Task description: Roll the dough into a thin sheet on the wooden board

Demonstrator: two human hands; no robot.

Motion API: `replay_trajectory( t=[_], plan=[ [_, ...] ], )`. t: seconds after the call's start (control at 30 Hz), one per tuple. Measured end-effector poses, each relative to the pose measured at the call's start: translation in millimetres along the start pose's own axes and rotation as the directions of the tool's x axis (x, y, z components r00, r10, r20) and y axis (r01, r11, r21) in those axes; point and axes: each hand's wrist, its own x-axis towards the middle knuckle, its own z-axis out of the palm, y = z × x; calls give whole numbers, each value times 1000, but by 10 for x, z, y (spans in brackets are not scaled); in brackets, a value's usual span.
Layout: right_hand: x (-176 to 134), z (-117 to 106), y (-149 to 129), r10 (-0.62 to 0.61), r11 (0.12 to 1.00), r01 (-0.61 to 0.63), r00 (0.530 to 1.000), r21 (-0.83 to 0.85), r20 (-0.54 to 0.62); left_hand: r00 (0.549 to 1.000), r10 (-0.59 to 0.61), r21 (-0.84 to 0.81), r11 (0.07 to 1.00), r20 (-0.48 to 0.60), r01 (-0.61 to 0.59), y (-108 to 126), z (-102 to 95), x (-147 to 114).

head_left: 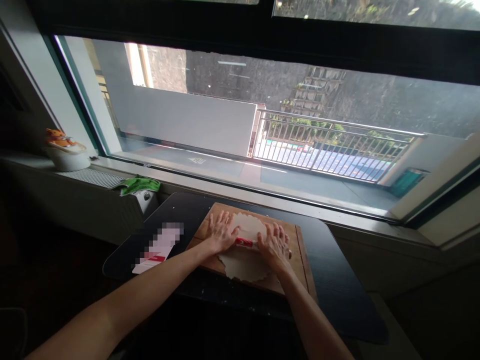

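A pale, flattened sheet of dough with a ragged edge lies on a wooden board. Across it runs a rolling pin, of which a red and white wrapped middle part shows between my hands. My left hand rests palm down over the pin's left part, fingers stretched out and apart. Over its right part lies my right hand, also palm down with the fingers extended rather than wrapped round. One end of the pin pokes out just right of that hand. Both palms hide most of the pin.
The board sits on a dark table below a wide window. On the table's left lies a pink and white packet, partly blurred. A green cloth and a white pot with an orange figure stand along the left ledge.
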Motion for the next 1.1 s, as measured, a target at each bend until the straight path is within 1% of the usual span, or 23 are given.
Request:
replay_trajectory(
  t=[0.07, 0.17, 0.23, 0.3, 0.37, 0.47, 0.57, 0.67, 0.73, 0.87, 0.93, 1.0, 1.1],
  plan=[
    [-184, 27, 16, -16, 999, 15, 1000, -28, -22, 999, 48, 11, 999, 14, -48, 6, -84, -199],
    [-370, 40, 40, -28, 999, 28, 1000, -30, 0, 995, 66, 19, 998, 77, -67, 24, -216, -423],
    [-428, 31, 48, -32, 999, 33, 999, -21, 28, 990, 51, 25, 998, 128, -55, 43, -284, -496],
    [-429, 17, 46, -32, 999, 32, 999, -7, 43, 987, 26, 38, 999, 156, -32, 69, -321, -487],
    [-379, 5, 33, -28, 1000, 28, 999, 7, 41, 987, -9, 51, 999, 160, 1, 99, -322, -402],
    [-229, -3, 8, -17, 1000, 17, 1000, 12, 21, 983, -68, 63, 996, 171, 58, 134, -267, -181],
    [-3, 1, -4, -6, 1000, 5, 1000, 22, 20, 969, -129, 57, 991, 209, 120, 137, -186, 90],
    [291, 8, 2, -2, 998, -1, 999, 57, 52, 960, -168, 24, 986, 225, 167, 115, -107, 380],
    [506, 14, 4, 1, 998, -6, 997, 70, 76, 966, -174, -11, 984, 193, 179, 96, -59, 567],
    [879, 41, -19, -2, 997, -4, 996, 71, 94, 984, -159, -43, 986, 83, 163, 69, 16, 860],
    [995, 61, -34, -5, 998, -1, 996, 64, 94, 990, -136, -30, 990, 40, 137, 68, 36, 942],
    [1047, 75, -42, -7, 998, 2, 996, 59, 86, 995, -98, -24, 995, 7, 99, 71, 45, 971],
    [1002, 75, -34, -19, 998, 15, 998, 64, 57, 995, -102, -36, 994, 0, 102, 74, 40, 912]
  ],
)
